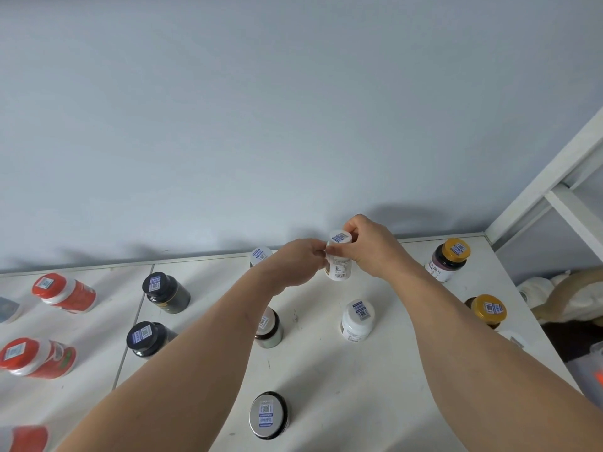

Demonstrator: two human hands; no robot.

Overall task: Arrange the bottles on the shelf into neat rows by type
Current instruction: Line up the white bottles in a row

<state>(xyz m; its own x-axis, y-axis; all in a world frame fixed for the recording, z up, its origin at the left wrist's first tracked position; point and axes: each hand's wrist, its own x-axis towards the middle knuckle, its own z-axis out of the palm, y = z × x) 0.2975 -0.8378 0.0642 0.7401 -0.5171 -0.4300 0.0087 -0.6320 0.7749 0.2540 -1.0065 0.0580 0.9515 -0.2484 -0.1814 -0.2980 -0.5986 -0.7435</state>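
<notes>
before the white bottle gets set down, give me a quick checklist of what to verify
1. Grip: both hands, left and right, hold the small white-capped white bottle near its cap: ok.
2. Bottle upright: ok.
3. Lifted off the white shelf top or resting on it: cannot tell.
4. Matching type nearby: another white-lidded white bottle stands in front of it, with bare shelf between: ok.
5. Neighbour behind: a white-capped bottle by the wall is partly hidden by the left hand, so the gap is unclear: cannot tell.
6. Gold-lidded dark jar to the right stands apart from the hands: ok.
</notes>
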